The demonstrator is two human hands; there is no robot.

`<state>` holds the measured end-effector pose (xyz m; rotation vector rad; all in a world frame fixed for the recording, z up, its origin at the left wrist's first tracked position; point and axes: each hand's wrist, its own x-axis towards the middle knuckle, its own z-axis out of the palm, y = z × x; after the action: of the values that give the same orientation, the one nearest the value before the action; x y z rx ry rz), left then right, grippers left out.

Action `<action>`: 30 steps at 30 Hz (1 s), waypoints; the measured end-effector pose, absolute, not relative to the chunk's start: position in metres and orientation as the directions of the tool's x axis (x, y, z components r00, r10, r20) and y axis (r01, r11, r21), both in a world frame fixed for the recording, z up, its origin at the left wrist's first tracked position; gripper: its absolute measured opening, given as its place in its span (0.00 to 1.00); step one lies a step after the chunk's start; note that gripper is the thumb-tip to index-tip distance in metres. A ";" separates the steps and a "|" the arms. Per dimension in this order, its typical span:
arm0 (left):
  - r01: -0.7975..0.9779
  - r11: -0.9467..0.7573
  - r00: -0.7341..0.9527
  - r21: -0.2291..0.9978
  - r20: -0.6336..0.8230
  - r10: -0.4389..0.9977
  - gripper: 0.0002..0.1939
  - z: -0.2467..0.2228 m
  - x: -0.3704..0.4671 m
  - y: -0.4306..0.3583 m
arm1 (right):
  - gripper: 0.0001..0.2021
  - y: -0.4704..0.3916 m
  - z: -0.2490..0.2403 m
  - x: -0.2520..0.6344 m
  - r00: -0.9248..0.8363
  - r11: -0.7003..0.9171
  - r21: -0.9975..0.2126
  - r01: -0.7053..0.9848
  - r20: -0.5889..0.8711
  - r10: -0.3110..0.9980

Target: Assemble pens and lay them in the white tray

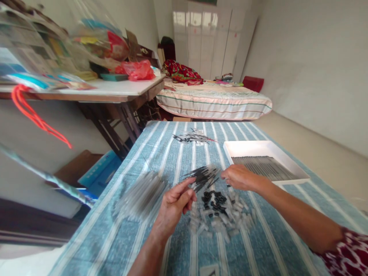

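My left hand [178,196] is closed, thumb against the curled fingers and index finger stretched toward a pile of dark thin refills [201,177]; what it holds is too small to name. My right hand [237,177] is closed in a pinch to the right of that pile, by the white tray's near corner; its fingertips' content is hidden. Below both hands lie black caps [214,202] and translucent short pieces [230,218]. Left of my left hand is a heap of clear tubes [145,195]. The white tray [303,177] holds a row of grey sticks [266,166].
At the far end of the striped cloth table [161,153] lie more thin black pieces [194,137]. A side table [135,89] with bags stands at the left, with a red cord [40,120] hanging down. Behind is a bed [214,100].
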<state>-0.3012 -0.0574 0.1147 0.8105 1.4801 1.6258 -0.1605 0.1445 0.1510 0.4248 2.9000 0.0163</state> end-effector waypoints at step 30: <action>-0.117 0.083 -0.312 0.990 -0.116 0.943 0.15 0.102 -0.287 -0.052 | 0.08 0.087 0.103 -0.165 -0.896 -0.191 -0.979 -0.066 -0.027 0.443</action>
<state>-0.2875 -0.0520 0.1019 0.8869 1.4073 1.4088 -0.1652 0.0866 0.1032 0.5437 2.1649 -2.6694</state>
